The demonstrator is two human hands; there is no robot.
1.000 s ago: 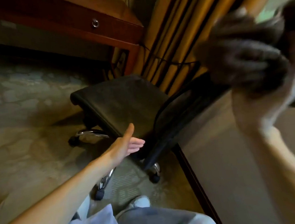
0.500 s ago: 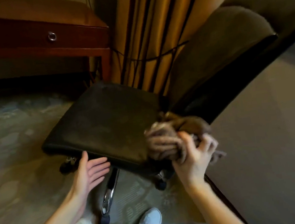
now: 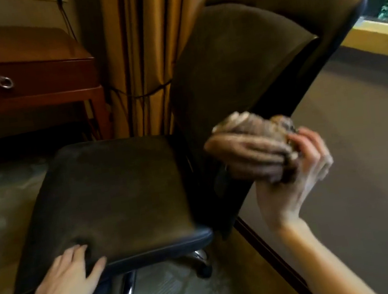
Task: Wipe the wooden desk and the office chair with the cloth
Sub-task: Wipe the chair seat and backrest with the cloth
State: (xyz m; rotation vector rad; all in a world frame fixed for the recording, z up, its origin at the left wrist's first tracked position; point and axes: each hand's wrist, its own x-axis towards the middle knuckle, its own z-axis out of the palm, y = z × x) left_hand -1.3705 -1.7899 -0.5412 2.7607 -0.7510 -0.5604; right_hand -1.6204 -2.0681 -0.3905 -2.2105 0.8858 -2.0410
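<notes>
Against the chair back (image 3: 246, 64), the right hand's (image 3: 298, 172) grip bunches the cloth (image 3: 255, 148).

dk brown chair (image 3: 110, 196), brownish cloth (image 3: 253, 148), gold striped curtain (image 3: 138, 42).

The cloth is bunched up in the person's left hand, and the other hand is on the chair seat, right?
Not quite. The head view shows the cloth bunched in the right hand. It is the left hand that rests on the chair seat.
</notes>
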